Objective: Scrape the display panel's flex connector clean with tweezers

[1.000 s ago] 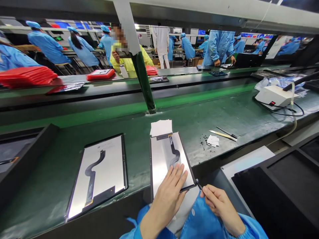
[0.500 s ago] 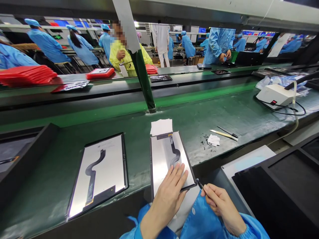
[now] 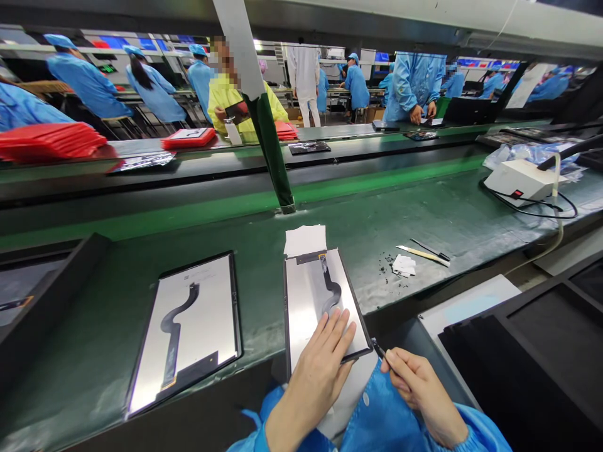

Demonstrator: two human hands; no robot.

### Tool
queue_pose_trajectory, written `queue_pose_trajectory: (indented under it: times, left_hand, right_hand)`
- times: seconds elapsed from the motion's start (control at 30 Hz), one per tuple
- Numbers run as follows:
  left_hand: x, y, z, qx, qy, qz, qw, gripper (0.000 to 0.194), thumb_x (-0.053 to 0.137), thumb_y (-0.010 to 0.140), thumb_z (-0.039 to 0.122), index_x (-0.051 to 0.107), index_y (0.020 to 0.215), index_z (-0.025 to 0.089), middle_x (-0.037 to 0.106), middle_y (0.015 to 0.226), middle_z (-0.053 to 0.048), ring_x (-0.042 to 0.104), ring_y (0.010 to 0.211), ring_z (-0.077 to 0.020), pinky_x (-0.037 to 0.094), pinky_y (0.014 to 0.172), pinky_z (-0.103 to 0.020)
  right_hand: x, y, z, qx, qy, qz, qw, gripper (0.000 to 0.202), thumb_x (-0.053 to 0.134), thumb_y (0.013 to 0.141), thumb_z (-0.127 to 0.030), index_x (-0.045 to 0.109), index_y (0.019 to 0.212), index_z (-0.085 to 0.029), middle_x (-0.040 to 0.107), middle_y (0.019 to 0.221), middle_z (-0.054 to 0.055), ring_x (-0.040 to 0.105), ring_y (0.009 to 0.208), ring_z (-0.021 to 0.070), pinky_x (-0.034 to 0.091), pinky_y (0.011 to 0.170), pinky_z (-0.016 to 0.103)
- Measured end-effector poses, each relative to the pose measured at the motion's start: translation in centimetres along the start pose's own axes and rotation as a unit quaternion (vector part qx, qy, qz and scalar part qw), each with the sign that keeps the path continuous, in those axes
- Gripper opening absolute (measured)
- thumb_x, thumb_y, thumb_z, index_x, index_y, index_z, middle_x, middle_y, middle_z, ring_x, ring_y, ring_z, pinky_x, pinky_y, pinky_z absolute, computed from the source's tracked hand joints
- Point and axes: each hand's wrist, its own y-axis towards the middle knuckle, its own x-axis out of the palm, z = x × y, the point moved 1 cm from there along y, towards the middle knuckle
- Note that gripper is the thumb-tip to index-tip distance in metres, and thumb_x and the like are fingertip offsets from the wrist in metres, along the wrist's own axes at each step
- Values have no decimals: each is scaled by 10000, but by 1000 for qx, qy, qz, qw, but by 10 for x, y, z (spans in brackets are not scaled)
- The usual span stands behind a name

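My left hand lies flat with fingers stretched over the lower part of a tablet display panel, silvery with a black frame and a curved dark flex cable. The panel's lower edge sticks out over the bench front, towards my body. Pinched in my right hand is a slim black hand tool; its tip is at the panel's lower right corner. Whether the tip touches the frame I cannot tell. A second display panel rests on the bench to the left, its flex cable uppermost.
White paper lies behind the panel. To the right are a pale-handled blade, a black stick, a white scrap and dark crumbs. Black trays stand at right, another at left. A white box trails cables. Co-workers sit and stand beyond the conveyor.
My hands and the panel have hardly moved. On the conveyor, the silver bag and dark flat items have shifted right. A co-worker in yellow now holds up a dark flat piece.
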Motion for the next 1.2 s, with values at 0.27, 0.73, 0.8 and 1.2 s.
queue_pose_trajectory:
  times: [0.27, 0.73, 0.8, 1.2]
  left_hand:
    - [1, 0, 0, -4, -11, -2, 1000, 571, 469, 981, 127, 312, 1530, 148, 429, 1535, -141, 344, 1445, -303, 465, 1094, -514]
    - [1, 0, 0, -2, -12, 5, 1000, 566, 468, 982, 129, 319, 1527, 152, 440, 1528, -144, 350, 1446, -294, 450, 1109, -510]
    - [1, 0, 0, -1, -16, 6, 1000, 582, 469, 982, 129, 300, 1538, 161, 443, 1526, -141, 360, 1441, -291, 454, 1108, -505]
    - [2, 0, -1, 3, -6, 7, 1000, 544, 451, 987, 128, 333, 1518, 142, 449, 1523, -147, 377, 1433, -300, 459, 1102, -508]
  right_hand:
    - [-2, 2, 6, -5, -3, 2, 1000, 643, 624, 695, -822, 581, 731, -181, 253, 489, -126, 92, 406, 30, 46, 380, 213]
    - [-3, -1, -11, 14, 2, 0, 1000, 634, 671, 682, -790, 612, 755, -163, 282, 494, -123, 130, 408, 26, 65, 387, 203]
    - [-3, -1, -11, 17, 2, 0, 1000, 634, 669, 682, -791, 611, 755, -164, 277, 494, -125, 128, 407, 27, 68, 389, 203]
    - [-4, 1, -8, 20, 14, 8, 1000, 631, 674, 681, -788, 604, 760, -166, 274, 495, -130, 116, 408, 21, 58, 392, 201]
